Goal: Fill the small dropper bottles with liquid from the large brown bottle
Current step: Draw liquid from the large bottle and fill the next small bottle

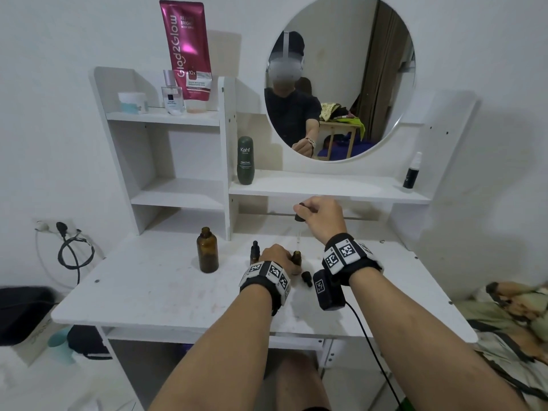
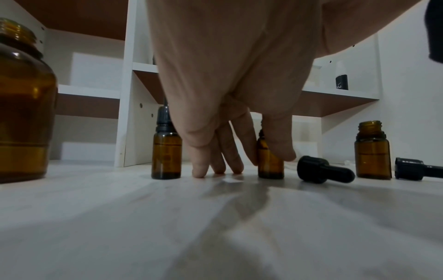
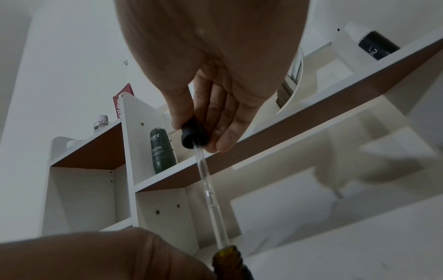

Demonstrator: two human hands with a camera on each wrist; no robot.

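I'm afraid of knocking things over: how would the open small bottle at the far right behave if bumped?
The open small bottle looks narrow and tall, so it would probably tip easily. It appears to be glass, likely fragile. Fallen, its round body might roll toward the loose dropper cap.

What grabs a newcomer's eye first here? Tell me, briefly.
First, the right hand raised over the desk, its fingers pinching a black-capped glass dropper whose tip sits at the mouth of a small brown bottle steadied by the left hand. Next, the large brown bottle standing open to the left, and the round mirror above.
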